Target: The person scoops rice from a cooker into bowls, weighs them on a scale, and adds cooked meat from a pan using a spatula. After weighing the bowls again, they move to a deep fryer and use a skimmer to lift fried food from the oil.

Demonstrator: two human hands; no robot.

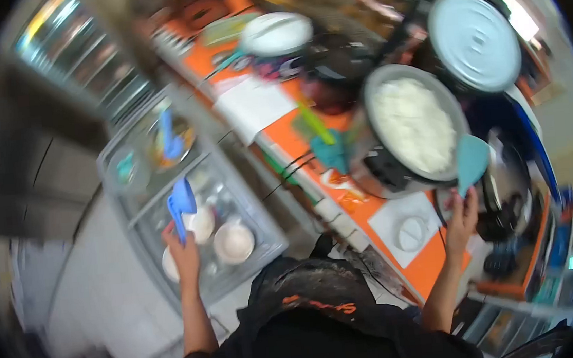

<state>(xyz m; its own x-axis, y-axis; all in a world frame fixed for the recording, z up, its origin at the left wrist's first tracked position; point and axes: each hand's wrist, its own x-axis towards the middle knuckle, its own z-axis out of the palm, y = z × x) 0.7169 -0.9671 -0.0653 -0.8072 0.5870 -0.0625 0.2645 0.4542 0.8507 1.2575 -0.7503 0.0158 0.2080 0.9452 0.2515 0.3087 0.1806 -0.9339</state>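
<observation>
My left hand (pixel 182 251) is closed around the handle of a blue ladle (pixel 182 197), held over a grey cart (pixel 268 238). Just below it are a white bowl (pixel 235 243) and another white bowl (pixel 201 226), both sitting in the cart. A teal rice paddle (pixel 471 159) is gripped in my right hand (pixel 463 216), its blade raised beside the rim of a large rice cooker (pixel 376 171). White rice (pixel 412 121) fills the cooker. Below the cooker, a small round dish (pixel 411 234) rests on a white sheet (pixel 389 223).
A second blue ladle (pixel 171 143) stands in a food pot at the cart's far end. Along the orange counter (pixel 287 135) are a white-lidded container (pixel 278 34), a dark pot (pixel 337 62) and a green-handled utensil (pixel 315 122). A pale blue lid (pixel 475 41) sits behind the cooker.
</observation>
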